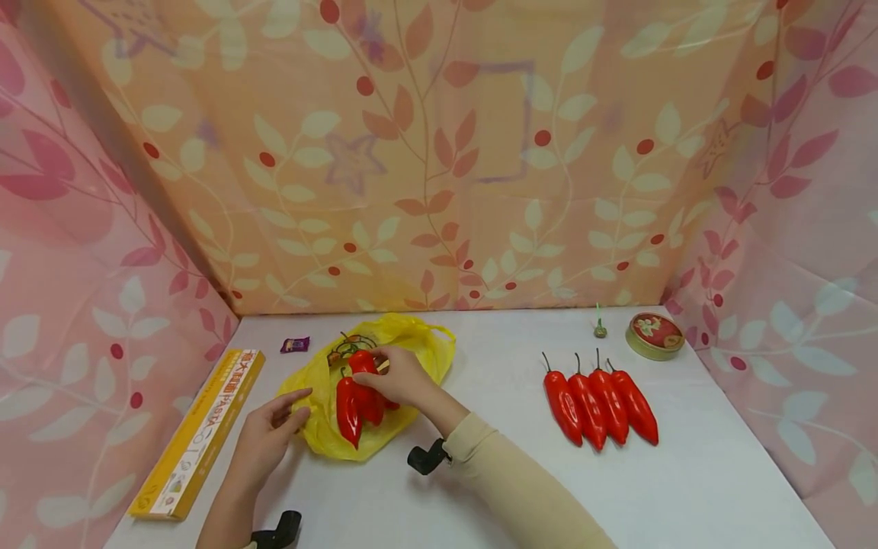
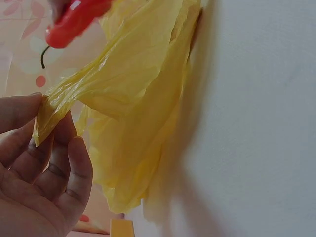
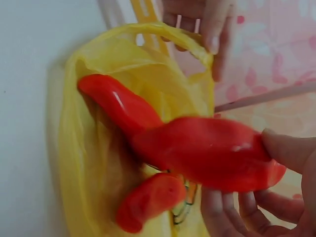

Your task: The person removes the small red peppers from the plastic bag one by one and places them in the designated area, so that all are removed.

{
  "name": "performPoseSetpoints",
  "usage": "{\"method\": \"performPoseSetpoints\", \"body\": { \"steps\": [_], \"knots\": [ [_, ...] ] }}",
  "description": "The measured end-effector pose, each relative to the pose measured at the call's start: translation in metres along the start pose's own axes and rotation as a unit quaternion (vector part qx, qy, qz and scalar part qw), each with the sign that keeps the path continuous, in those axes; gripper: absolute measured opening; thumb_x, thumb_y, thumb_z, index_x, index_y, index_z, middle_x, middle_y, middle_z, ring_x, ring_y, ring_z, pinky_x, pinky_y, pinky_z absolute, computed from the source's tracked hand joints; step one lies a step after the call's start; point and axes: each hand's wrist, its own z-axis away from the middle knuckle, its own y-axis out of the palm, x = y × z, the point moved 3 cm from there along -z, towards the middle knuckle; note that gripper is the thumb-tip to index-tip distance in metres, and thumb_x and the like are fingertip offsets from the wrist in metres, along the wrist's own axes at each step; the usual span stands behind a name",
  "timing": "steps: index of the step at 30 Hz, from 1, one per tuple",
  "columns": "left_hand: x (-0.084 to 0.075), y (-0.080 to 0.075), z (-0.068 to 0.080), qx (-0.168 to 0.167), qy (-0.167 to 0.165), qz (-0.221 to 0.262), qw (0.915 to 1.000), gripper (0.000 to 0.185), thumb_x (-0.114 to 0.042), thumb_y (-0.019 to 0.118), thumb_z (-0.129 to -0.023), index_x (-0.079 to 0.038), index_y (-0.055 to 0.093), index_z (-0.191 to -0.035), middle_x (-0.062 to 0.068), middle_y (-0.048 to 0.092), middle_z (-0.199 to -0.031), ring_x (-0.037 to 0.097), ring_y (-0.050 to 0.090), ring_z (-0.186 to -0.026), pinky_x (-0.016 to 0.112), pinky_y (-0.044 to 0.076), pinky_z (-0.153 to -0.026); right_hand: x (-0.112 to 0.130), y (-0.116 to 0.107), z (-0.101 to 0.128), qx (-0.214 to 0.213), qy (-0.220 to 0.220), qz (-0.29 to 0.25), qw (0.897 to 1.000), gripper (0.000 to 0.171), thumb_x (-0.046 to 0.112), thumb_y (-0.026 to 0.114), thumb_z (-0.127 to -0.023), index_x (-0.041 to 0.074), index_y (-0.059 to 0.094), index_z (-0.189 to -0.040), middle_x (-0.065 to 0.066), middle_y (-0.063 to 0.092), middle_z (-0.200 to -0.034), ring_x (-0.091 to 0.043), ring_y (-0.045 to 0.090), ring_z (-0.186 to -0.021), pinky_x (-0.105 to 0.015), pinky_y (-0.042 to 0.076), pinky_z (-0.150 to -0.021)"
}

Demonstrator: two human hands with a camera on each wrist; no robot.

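My left hand (image 1: 264, 438) pinches the near left edge of a yellow plastic bag (image 2: 133, 98) between thumb and fingers. The bag lies spread on the table with its mouth open. Over the opening, my right hand (image 1: 405, 375) grips a shiny red chili pepper (image 3: 212, 153) by its stem end, and its other end overlaps another pepper. Two more red peppers show at the bag in the right wrist view, one long pepper (image 3: 121, 103) and one shorter-looking pepper (image 3: 150, 202). Dark printed lines mark the bag's far side, partly covered by the peppers.
Several red peppers (image 1: 598, 408) lie in a row at the right. Behind them are a round red-lidded tin (image 1: 656, 335) and a small green-stemmed item (image 1: 600, 330). A yellow pasta box (image 1: 199, 435) lies left, a small purple packet (image 1: 295, 345) at the back. Patterned cloth walls surround the table.
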Motion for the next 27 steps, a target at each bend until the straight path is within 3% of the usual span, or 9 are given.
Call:
{"method": "performPoseSetpoints", "body": {
  "steps": [9, 16, 20, 27],
  "knots": [
    [0.001, -0.001, 0.0, 0.006, -0.013, -0.006, 0.9999, 0.044, -0.036, 0.059, -0.102, -0.019, 0.057, -0.143, 0.013, 0.05, -0.148, 0.026, 0.047, -0.12, 0.008, 0.046, -0.08, 0.001, -0.031, 0.016, -0.009, -0.036, -0.018, 0.999, 0.062, 0.048, 0.072, -0.091, 0.012, 0.056, -0.139, -0.005, 0.068, -0.111, -0.016, 0.065, -0.096, -0.03, 0.06, -0.074],
    [0.001, 0.002, -0.002, 0.009, -0.014, -0.007, 0.9998, 0.044, -0.035, 0.059, -0.103, -0.019, 0.057, -0.144, 0.012, 0.048, -0.151, 0.026, 0.046, -0.123, 0.006, 0.044, -0.081, -0.009, -0.058, 0.03, -0.028, -0.059, -0.006, 0.998, 0.068, 0.045, 0.072, -0.092, 0.031, 0.043, -0.152, -0.006, 0.064, -0.125, -0.02, 0.065, -0.101, -0.03, 0.06, -0.071],
    [0.001, 0.003, -0.001, 0.011, -0.022, -0.009, 0.9997, 0.044, -0.035, 0.059, -0.102, -0.02, 0.057, -0.144, 0.013, 0.048, -0.15, 0.027, 0.045, -0.121, 0.008, 0.044, -0.081, -0.021, -0.075, 0.039, -0.046, -0.05, -0.019, 0.998, 0.072, 0.046, 0.074, -0.09, 0.033, 0.041, -0.152, -0.009, 0.064, -0.125, -0.022, 0.067, -0.099, -0.032, 0.061, -0.068],
    [0.002, 0.004, -0.001, 0.013, -0.025, -0.004, 0.9996, 0.045, -0.036, 0.06, -0.102, -0.02, 0.057, -0.144, 0.013, 0.048, -0.15, 0.027, 0.045, -0.121, 0.009, 0.046, -0.081, -0.044, -0.103, 0.058, -0.069, -0.009, -0.035, 0.997, 0.059, 0.043, 0.078, -0.087, 0.042, 0.053, -0.141, -0.009, 0.067, -0.118, -0.024, 0.067, -0.099, -0.034, 0.062, -0.068]
  ]
}}
